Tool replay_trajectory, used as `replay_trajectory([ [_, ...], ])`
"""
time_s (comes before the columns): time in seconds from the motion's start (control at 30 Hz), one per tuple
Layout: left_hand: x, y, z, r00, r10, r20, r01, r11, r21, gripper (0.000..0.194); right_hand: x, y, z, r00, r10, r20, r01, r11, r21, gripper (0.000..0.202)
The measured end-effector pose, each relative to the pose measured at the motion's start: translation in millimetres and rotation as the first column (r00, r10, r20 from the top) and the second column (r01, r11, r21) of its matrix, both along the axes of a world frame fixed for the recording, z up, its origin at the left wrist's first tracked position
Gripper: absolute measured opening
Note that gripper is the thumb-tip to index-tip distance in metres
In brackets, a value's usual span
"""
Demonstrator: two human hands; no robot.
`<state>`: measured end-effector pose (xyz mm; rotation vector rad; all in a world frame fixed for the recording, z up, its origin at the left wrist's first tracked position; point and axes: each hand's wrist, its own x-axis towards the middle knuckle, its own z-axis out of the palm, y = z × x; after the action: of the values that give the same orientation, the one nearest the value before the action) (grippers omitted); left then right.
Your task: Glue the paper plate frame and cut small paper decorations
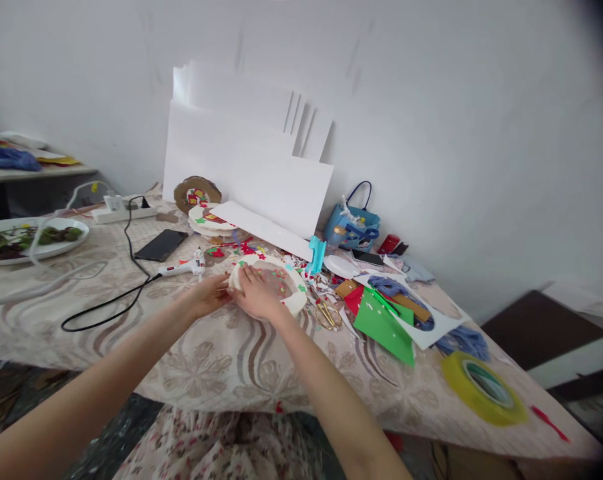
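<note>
A white ring-shaped piece (295,301) dotted with small red and green bits lies on the patterned tablecloth in front of me. My right hand (255,293) rests on its left part, fingers stretched out. Beside its left edge is my left hand (212,295), touching the rim; its fingertips are partly hidden and what they hold, if anything, cannot be made out. A white glue gun (181,268) with a black cord lies just left of the ring. Gold-handled scissors (328,315) are to its right, among paper scraps.
White boards (241,147) lean on the wall. Decorated rings (212,217) are stacked behind. A phone (161,245), power strip (124,213) and plate (56,250) are left; green paper (381,327), blue bag (354,230) and yellow tape (451,373) are right.
</note>
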<state>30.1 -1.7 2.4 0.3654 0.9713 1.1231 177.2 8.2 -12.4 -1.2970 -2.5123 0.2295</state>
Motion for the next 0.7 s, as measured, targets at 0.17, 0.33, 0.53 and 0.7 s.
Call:
replay_trajectory([
  [0.17, 16, -9, 26.8, 0.978, -0.210, 0.004, 0.206, 0.962, 0.178, 0.013, 21, 8, 33.6, 0.991, 0.021, -0.129, -0.035, 0.994, -0.105, 0.067],
  [0.33, 34, -21, 55.5, 0.956, -0.290, 0.033, 0.262, 0.902, 0.344, 0.020, 46, 3, 75.9, 0.955, 0.016, -0.296, -0.078, 0.977, -0.198, 0.077],
  [0.53, 43, -31, 87.9, 0.941, -0.338, 0.033, 0.284, 0.836, 0.470, 0.025, 65, -9, 118.3, 0.931, 0.044, -0.363, -0.121, 0.974, -0.192, 0.078],
  [0.7, 47, -33, 104.3, 0.935, -0.351, 0.042, 0.273, 0.793, 0.544, 0.022, 71, -8, 135.7, 0.907, 0.080, -0.414, -0.187, 0.957, -0.224, 0.077],
])
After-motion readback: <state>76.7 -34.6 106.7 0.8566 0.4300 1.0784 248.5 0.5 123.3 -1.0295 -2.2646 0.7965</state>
